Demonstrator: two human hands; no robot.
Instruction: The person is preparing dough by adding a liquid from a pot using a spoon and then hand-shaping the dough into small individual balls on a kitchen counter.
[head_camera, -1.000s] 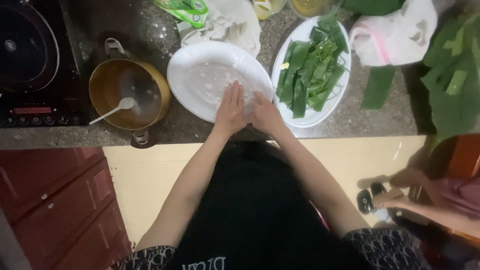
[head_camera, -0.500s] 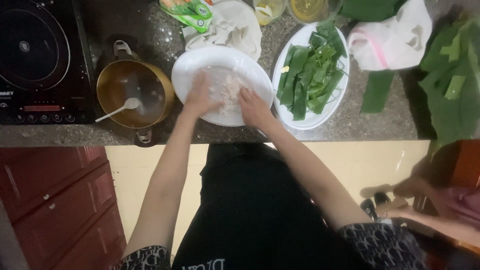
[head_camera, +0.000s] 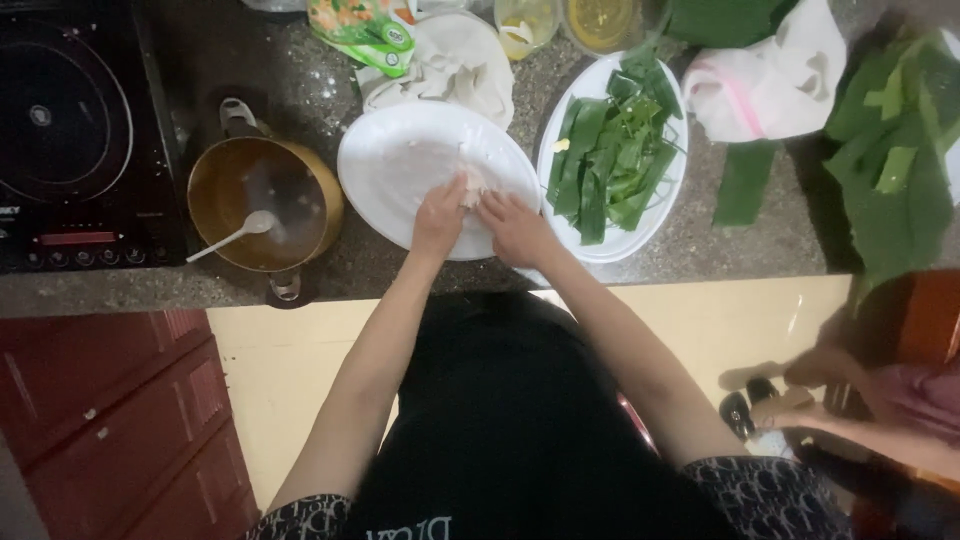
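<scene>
Both hands meet over a round white plate on the dark speckled counter. My left hand and my right hand pinch a small pale lump of dough between their fingertips, near the plate's right side. The plate looks dusted with white flour. To its right stands an oval white plate loaded with cut green leaf strips.
A brass-coloured pot with a white spoon sits left of the plate, beside a black induction hob. A cloth, plastic bags and large green leaves lie behind and right. Another person's foot shows at lower right.
My hands drew together from the plate's middle toward its right side and now pinch the dough lump. The view shifted slightly.
</scene>
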